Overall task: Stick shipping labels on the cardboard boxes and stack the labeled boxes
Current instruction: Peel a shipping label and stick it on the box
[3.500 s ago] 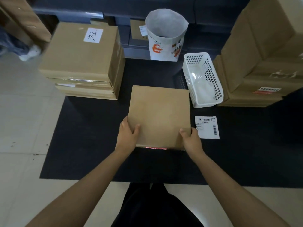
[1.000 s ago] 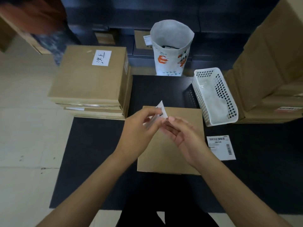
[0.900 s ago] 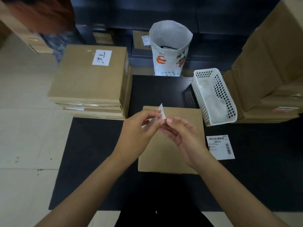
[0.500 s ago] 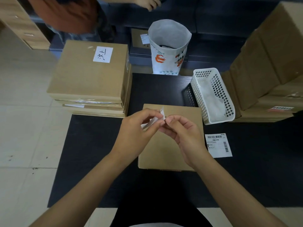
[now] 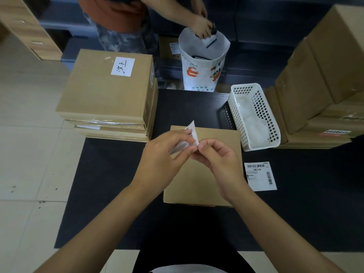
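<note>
Label (image 5: pixel 192 129) corner now stands higher off its backing than 0.5 s ago; left hand (image 5: pixel 163 154) and right hand (image 5: pixel 218 160) both pinch it above the box (image 5: pixel 197 184). Peeling progresses.

A single head-worn camera looks forward and steeply down from above the person's own chest, wide-angle, with straight edges bowing toward the frame borders. It sits close over the black worktop (image 5: pixel 110 194), both forearms entering from the bottom corners. The far edge of view reaches a second person's torso (image 5: pixel 114 14) beyond the worktop.
</note>
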`<state>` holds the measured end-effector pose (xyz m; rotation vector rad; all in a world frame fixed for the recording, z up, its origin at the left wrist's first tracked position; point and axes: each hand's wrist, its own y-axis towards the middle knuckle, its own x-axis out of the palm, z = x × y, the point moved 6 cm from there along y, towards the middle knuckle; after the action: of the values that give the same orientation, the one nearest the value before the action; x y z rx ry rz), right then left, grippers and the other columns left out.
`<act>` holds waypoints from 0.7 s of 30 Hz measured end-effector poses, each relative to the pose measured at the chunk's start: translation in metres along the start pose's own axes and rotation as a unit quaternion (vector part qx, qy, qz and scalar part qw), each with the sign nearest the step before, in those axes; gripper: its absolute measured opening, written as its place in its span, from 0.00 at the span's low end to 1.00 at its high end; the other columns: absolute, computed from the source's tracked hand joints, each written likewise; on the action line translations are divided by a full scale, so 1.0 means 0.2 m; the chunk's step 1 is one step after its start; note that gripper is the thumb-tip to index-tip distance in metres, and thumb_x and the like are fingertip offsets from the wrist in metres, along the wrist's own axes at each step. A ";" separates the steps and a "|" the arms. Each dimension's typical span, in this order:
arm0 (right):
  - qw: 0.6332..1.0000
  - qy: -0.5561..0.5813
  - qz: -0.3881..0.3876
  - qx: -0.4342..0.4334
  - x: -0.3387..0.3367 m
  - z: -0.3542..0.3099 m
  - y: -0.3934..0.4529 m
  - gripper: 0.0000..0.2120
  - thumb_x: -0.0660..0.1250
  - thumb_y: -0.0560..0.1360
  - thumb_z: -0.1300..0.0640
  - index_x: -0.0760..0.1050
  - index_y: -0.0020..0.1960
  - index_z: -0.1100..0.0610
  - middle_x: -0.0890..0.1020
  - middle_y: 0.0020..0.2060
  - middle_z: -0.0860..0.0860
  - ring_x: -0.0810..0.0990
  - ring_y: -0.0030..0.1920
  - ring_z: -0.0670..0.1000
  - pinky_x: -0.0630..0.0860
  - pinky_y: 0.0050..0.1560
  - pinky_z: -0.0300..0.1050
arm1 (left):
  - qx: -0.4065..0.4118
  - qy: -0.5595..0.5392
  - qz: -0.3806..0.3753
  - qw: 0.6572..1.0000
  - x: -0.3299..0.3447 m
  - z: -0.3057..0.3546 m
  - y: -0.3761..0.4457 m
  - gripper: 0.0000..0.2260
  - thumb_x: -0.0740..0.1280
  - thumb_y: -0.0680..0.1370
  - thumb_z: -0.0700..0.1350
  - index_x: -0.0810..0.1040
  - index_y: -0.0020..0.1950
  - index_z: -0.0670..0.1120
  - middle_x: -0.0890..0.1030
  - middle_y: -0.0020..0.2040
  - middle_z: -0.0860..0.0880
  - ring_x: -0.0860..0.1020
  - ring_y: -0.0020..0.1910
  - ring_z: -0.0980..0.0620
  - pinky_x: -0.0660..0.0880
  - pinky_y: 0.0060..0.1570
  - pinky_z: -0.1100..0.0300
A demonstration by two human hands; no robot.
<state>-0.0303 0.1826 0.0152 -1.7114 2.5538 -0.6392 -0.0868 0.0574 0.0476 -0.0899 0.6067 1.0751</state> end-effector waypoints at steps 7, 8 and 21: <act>1.000 0.005 -0.010 -0.001 -0.03 0.01 -0.01 0.09 0.64 0.77 0.64 0.79 0.41 0.58 0.85 0.38 0.52 0.83 0.43 0.50 0.80 0.50 0.44 | -0.004 -0.002 -0.004 1.000 0.01 0.01 -0.01 0.11 0.69 0.74 0.48 0.82 0.52 0.45 0.82 0.56 0.52 0.78 0.58 0.60 0.75 0.58 0.63; 1.000 0.009 -0.011 -0.001 -0.03 0.02 -0.01 0.09 0.64 0.77 0.65 0.79 0.41 0.59 0.84 0.38 0.53 0.83 0.43 0.50 0.80 0.50 0.44 | -0.005 -0.004 -0.005 1.000 0.02 0.01 -0.01 0.11 0.69 0.74 0.49 0.82 0.52 0.45 0.82 0.56 0.52 0.78 0.58 0.60 0.75 0.58 0.64; 0.999 0.021 -0.021 0.010 -0.06 0.03 -0.03 0.09 0.63 0.77 0.67 0.80 0.42 0.61 0.85 0.37 0.54 0.83 0.41 0.49 0.79 0.46 0.41 | -0.024 -0.008 -0.014 1.000 0.03 0.01 -0.04 0.08 0.71 0.74 0.44 0.82 0.52 0.45 0.82 0.57 0.52 0.78 0.59 0.59 0.76 0.57 0.60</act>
<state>-0.0194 0.1898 0.0094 -1.7694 2.5347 -0.7086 -0.0781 0.0597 0.0434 -0.1308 0.5638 1.0618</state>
